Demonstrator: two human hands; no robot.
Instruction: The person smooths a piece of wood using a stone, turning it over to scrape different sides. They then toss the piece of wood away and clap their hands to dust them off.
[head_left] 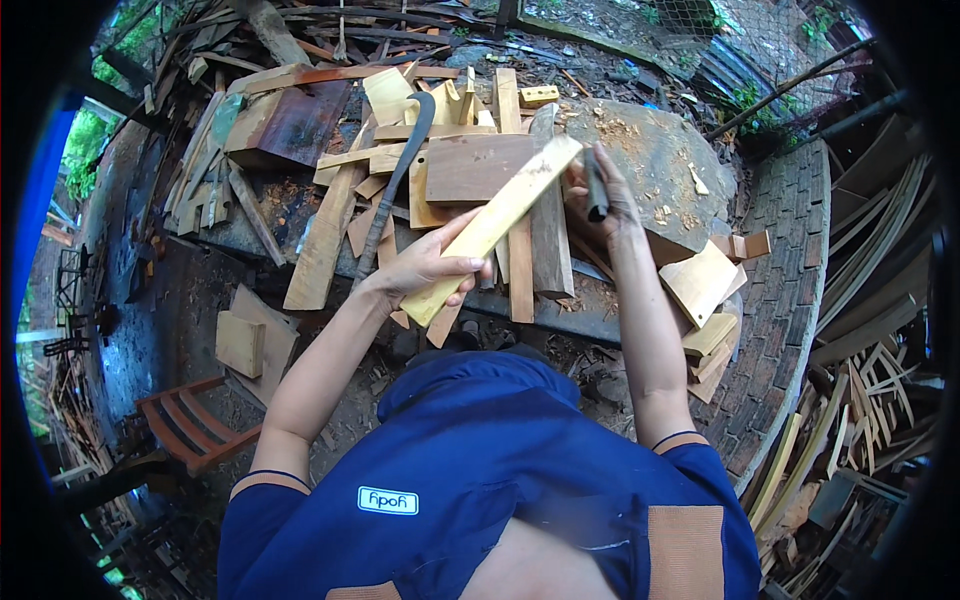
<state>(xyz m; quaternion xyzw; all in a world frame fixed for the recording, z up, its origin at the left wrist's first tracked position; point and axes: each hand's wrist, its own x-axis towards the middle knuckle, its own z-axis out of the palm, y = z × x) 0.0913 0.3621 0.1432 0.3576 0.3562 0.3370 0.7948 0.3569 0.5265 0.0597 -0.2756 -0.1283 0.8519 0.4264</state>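
The left hand (440, 262) is gripping the near end of a long, straight, pale-yellow wooden slat (503, 218); the right hand (617, 200) is holding a dark, rounded bar (595, 185). The slat is slanting from lower left to upper right, its far end reaching just beside the right hand; whether they are touching, I cannot tell. Beyond, the bench (595, 312) is bearing a brown rectangular wooden block (475, 165).

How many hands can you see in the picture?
2: the left hand grips a pale wooden strip; the right hand holds a dark tubular handle.
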